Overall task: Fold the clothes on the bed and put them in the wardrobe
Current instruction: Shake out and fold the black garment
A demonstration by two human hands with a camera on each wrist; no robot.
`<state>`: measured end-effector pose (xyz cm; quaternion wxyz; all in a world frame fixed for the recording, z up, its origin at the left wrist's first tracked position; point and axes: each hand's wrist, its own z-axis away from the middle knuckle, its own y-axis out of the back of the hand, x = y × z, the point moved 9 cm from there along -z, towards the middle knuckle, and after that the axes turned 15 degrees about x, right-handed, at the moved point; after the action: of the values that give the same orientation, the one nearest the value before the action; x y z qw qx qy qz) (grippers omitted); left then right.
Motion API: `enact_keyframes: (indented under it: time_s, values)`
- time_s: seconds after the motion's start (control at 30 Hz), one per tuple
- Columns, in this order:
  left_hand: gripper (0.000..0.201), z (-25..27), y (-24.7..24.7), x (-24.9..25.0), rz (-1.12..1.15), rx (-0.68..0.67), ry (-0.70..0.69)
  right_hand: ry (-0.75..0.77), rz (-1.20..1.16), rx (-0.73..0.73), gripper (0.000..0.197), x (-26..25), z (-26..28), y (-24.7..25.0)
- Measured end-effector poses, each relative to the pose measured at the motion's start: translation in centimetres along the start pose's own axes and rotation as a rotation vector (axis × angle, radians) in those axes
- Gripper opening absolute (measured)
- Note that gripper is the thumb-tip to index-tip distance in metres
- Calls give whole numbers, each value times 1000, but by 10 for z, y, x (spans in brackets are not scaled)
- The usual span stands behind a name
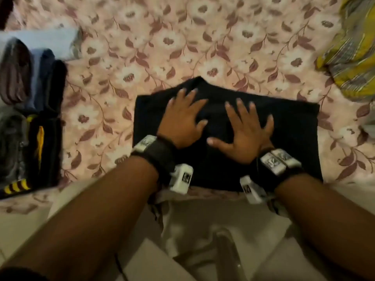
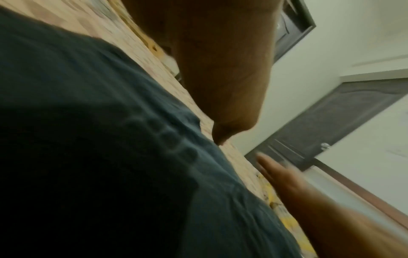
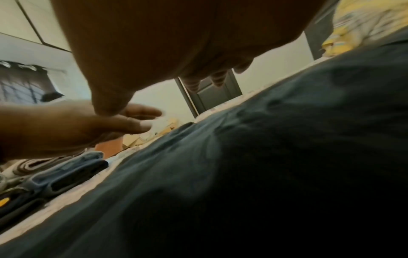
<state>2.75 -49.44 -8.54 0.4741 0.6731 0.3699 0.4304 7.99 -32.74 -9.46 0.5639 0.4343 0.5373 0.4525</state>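
A dark folded garment (image 1: pixel 294 138) lies on the floral bedsheet (image 1: pixel 162 47) near the bed's front edge. My left hand (image 1: pixel 182 116) lies flat on its left half with fingers spread. My right hand (image 1: pixel 243 128) presses flat on its middle, fingers spread too. In the left wrist view the dark garment (image 2: pixel 88 139) fills the lower left, my left hand (image 2: pixel 220 69) stretches over it, and my right hand (image 2: pixel 298 188) shows blurred. In the right wrist view the garment (image 3: pixel 264 174) fills the bottom under my right hand (image 3: pixel 165 43); my left hand (image 3: pixel 77 125) is beside it.
A row of folded clothes (image 1: pixel 30 88) lies at the bed's left, with a black and yellow piece (image 1: pixel 38 149) nearest. A yellow striped cloth (image 1: pixel 353 53) is bunched at the far right. A dark door (image 2: pixel 342 122) stands in the pale wall behind.
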Motion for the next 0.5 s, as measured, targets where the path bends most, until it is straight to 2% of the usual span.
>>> enact_keyframes:
  time_s: [0.07, 0.17, 0.23, 0.3, 0.4, 0.5]
  values:
    - [72, -18, -28, 14, -16, -144, -89, 24, 4, -51, 117, -4, -24, -15]
    - [89, -35, -64, -22, -129, -354, -162, -76, 65, -208, 131, 37, -40, -41]
    - [97, -44, -70, -60, -167, -407, -186, -121, 145, -240, 137, 76, -42, -41]
    - [103, -47, -62, -95, -151, -379, -86, -211, 148, -235, 139, 116, -40, -29]
    - [103, -46, -60, -121, -169, -343, 67, -311, 7, -203, 143, 162, -33, -12]
    - [100, -28, -40, -134, -235, -186, 445, -307, 55, -93, 138, 155, -27, 3]
